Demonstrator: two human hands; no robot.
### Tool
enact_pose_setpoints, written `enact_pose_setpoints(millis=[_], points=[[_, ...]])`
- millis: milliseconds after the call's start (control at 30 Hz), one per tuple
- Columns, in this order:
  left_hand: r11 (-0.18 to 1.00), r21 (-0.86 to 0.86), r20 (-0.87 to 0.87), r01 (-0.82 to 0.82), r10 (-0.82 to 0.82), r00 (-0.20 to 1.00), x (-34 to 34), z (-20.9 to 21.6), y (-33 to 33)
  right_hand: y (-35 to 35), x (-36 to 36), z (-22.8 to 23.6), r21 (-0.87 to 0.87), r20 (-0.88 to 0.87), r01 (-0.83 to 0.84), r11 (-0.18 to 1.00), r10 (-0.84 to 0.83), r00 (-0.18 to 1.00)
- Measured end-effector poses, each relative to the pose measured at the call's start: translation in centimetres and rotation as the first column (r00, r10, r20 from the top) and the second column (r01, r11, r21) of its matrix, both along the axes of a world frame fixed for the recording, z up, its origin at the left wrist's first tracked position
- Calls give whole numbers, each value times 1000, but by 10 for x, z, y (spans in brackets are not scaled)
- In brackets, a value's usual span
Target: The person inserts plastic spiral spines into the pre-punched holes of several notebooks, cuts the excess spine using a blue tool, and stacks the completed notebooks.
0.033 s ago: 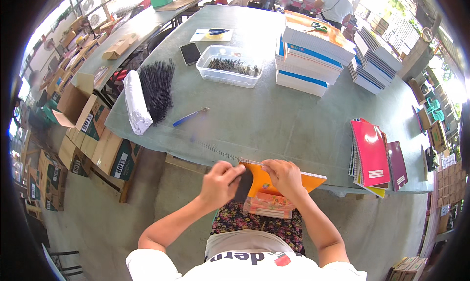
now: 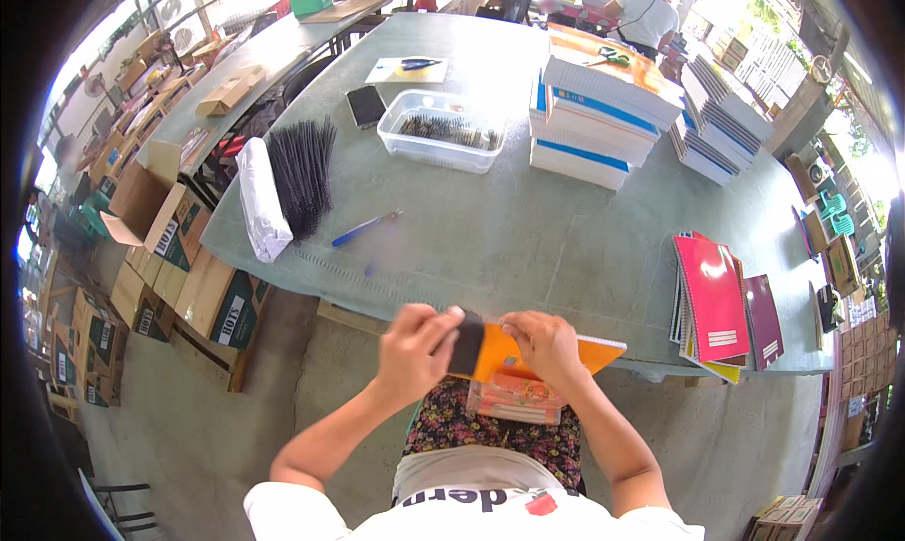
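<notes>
One orange-covered notebook [image 2: 495, 354] is tilted at the near edge of the green-topped table [image 2: 528, 249], between the left hand [image 2: 412, 348] and the right hand [image 2: 545, 343]. Pages could slip out of line if the right hand's pinch loosens, since nothing else seems to steady that side. A thin spiral binding coil [image 2: 351, 275] trails over the tabletop to the left of the notebook; its long loose end could whip, snag or kink if turned too fast or unevenly.

The notebook's upper edge lies under the right fingertips, thumb and fingers clamped on it, with the cover reaching out past them on the right. The left thumb and fingers are bunched at the top of a black piece [image 2: 466, 346] along the notebook's left end; blur hides whether they grip that piece or the coil, so I cannot tell.

Beyond the notebook to the left are blue-handled pliers [image 2: 363, 230] and, farther out, a bundle of black spiral coils [image 2: 304, 178]. A stack of red-topped spiral notebooks [image 2: 712, 291] sits well to its right, and a clear pouch [image 2: 514, 404] rests just below it, on the lap.
</notes>
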State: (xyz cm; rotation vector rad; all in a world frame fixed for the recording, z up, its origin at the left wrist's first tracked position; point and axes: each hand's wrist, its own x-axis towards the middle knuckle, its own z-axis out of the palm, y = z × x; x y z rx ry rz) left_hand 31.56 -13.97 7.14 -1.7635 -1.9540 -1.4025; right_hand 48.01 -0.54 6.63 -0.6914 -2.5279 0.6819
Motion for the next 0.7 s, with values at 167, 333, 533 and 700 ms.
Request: enact_pose_setpoints(millis=[167, 333, 533, 700], points=[[987, -152, -92, 53, -68, 993, 6, -21, -3, 4, 4, -17, 57, -42, -14, 998, 17, 999], [985, 161, -104, -55, 72, 992, -2, 21, 12, 0, 2, -7, 92, 9, -8, 996, 7, 1000], [999, 4, -5, 37, -37, 999, 2, 20, 3, 3, 5, -11, 87, 37, 13, 996, -16, 999], [802, -512, -32, 307, -376, 926, 14, -25, -7, 0, 1, -6, 151, 1, -78, 985, 79, 997]])
